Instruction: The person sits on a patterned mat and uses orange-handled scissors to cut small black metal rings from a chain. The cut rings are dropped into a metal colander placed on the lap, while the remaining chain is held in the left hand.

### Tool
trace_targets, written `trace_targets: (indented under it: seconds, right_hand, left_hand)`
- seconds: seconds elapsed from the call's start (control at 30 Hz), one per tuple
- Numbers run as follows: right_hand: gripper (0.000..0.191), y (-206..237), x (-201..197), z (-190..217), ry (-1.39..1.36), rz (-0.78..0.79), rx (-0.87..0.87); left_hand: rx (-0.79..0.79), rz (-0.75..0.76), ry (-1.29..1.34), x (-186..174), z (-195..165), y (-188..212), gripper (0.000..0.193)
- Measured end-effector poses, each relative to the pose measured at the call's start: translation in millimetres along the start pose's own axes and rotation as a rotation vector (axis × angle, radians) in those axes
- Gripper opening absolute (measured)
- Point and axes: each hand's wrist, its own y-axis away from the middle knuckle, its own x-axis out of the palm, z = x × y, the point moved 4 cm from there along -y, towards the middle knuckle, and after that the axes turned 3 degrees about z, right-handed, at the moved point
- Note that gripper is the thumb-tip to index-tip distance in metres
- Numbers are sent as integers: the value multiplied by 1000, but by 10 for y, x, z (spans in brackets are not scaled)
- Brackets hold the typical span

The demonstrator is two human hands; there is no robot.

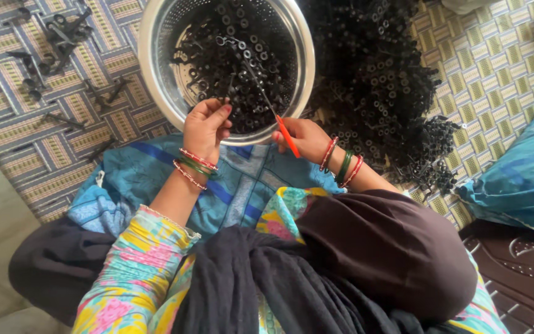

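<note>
A thin tool with an orange handle (pixel 288 140) is held in the right hand (pixel 301 137), fingers pinched closed round the handle at the near rim of a perforated steel bowl (pixel 149 74); its slender metal shaft (pixel 259 86) slants up and left over the bowl, and small black ring-shaped parts (pixel 242 49) appear threaded or hooked along it. The left hand (pixel 205 124) is seen at the near-left rim, fingertips drawn narrowly together on a small black part (pixel 222 101) at the edge of the bowl's contents; what exactly is pinched cannot be told. Red and green bangles (pixel 194 166) are worn on both wrists.

The bowl is part filled with the same black pieces. Just right of it, a large heap of black parts (pixel 378 80) is spread on the patterned mat (pixel 495 68). At far left, a few larger dark metal pieces (pixel 57 37) lie scattered. A blue cloth (pixel 242 185) is laid across the lap, near side of the bowl.

It is judged that parts could slide off the shaft if its tip were dipped, since nothing visible stops them. A fingertip of the left hand could be pricked if the point were brought too close. Small pieces dropped outside the rim could be lost in the cloth's folds.
</note>
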Motion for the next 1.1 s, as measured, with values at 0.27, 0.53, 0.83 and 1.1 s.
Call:
trace_targets:
  seconds: [0.27, 0.53, 0.83, 1.1]
  right_hand:
    - [55, 2, 44, 227, 439, 80, -116]
    - [71, 84, 16, 275, 555, 58, -148]
    - [70, 52, 91, 180, 507, 74, -138]
    - [62, 75, 83, 164, 457, 88, -134]
  left_hand:
    - [12, -27, 15, 15, -76, 18, 9]
    - [-29, 37, 57, 44, 39, 113, 19]
    - [20, 28, -48, -28, 77, 112, 19]
    - [-3, 76, -100, 61, 115, 157, 17]
